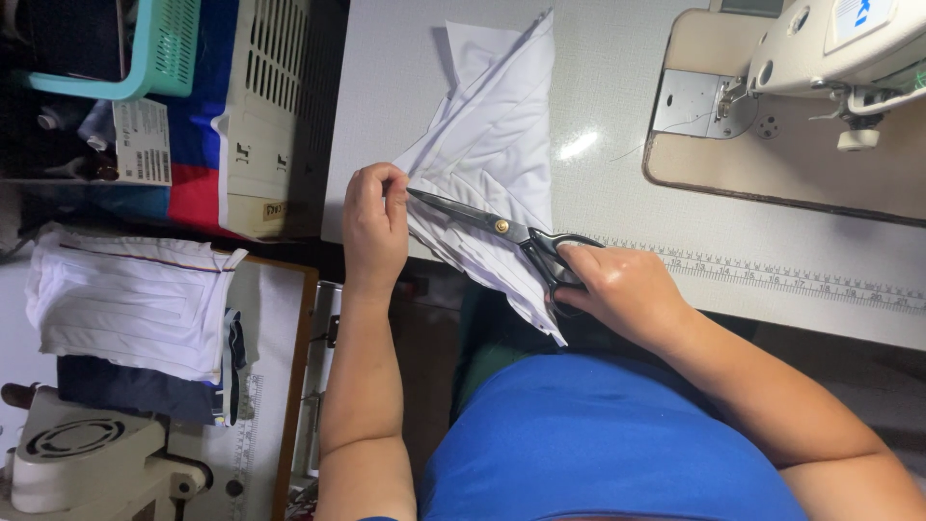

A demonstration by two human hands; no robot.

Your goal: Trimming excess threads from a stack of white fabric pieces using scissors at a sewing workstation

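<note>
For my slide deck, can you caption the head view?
Right hand works black-handled scissors along white fabric pieces pinched by the left hand, beside a sewing machine.

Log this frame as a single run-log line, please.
left hand: pinching edge of white fabric | right hand: gripping black scissors, blades at fabric | surface: white table | nearby: sewing machine

White fabric (492,145), plain, faintly ridged with folds. Black-handled scissors (502,230) with dark steel blades and a brass-coloured pivot. Pale grey desk (617,87), finely speckled, edged by a printed ruler strip (772,275). Cream sewing machine (839,48) on a beige base. Bright blue shirt (598,444). Teal perforated basket (154,48). Off-white slotted crate (270,106). White stacked cloth (125,299) over navy cloth (135,391).
</note>
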